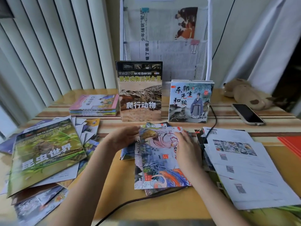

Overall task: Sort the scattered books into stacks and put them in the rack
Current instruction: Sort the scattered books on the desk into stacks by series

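Several thin picture books (158, 158) with painted blue and orange covers lie overlapping at the table's middle. My left hand (123, 138) touches the pile's upper left edge with relaxed fingers. My right hand (187, 144) lies flat on the top book. A white mesh rack (202, 51) stands at the back holding clipped papers. Leaning upright before it are a crocodile book (140, 93) and a stack of square storybooks (190, 101). A flat pink stack (96, 105) lies left of them. A green insect book (45, 154) tops a scattered heap at the left.
White-backed booklets (244, 165) are spread at the right. A phone (247, 114) and a brown plush toy (244, 93) lie at the back right. A black cable (213, 121) runs across the table towards me. Vertical blinds (48, 54) hang on the left.
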